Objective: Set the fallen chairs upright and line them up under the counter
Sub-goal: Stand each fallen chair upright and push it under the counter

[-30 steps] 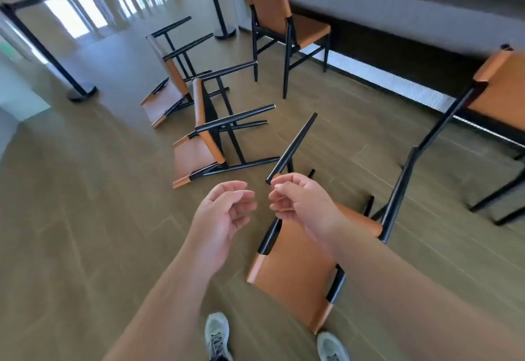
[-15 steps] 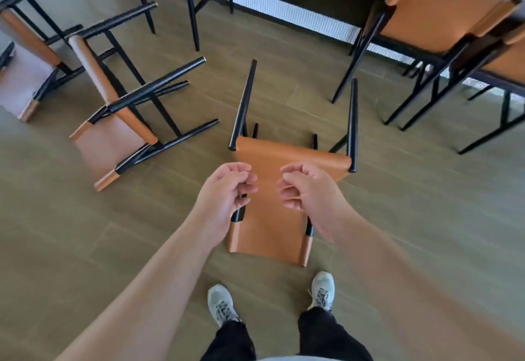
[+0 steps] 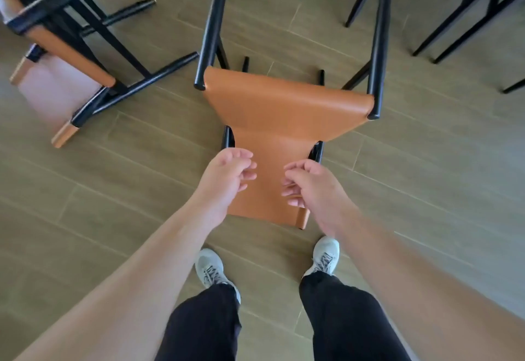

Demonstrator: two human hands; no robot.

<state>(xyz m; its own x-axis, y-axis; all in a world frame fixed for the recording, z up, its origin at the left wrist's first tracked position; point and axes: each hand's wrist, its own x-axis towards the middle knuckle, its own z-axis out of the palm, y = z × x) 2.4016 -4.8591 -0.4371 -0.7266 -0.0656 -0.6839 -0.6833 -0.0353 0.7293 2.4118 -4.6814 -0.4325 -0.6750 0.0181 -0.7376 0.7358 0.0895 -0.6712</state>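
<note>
1. Your left hand (image 3: 224,178) hangs over the near left edge of the chair's leather back, fingers loosely curled and a little apart, holding nothing.
2. Your right hand (image 3: 312,184) mirrors it over the right edge, fingers also loosely curled with the tips turned inward, gripping nothing. Whether either hand touches the leather you cannot tell from this angle.
3. Under both hands lies the fallen chair (image 3: 284,110), tipped onto its back on the floor right in front of your feet. Its tan leather is smooth and faintly glossy, stretched in one sheet that narrows from the broad seat to the slimmer back panel between your hands.
4. The frame is matte black round tube. Two legs point away from you, and their blunt round ends frame the seat's far corners.
5. To the left, a second fallen chair (image 3: 56,88) lies on its side, the same tan leather and black tube, its rails crossing in blurred diagonals. It is near the first chair but apart from it.
6. At the upper right stand thin black chair legs (image 3: 454,19), tapered toward the floor, belonging to upright seats mostly out of view.
7. The floor (image 3: 426,161) is long olive-brown planks with pale seams and a dull sheen.
8. Your grey laced sneakers (image 3: 211,269) and black trousers stand just behind the chair's back edge.
</note>
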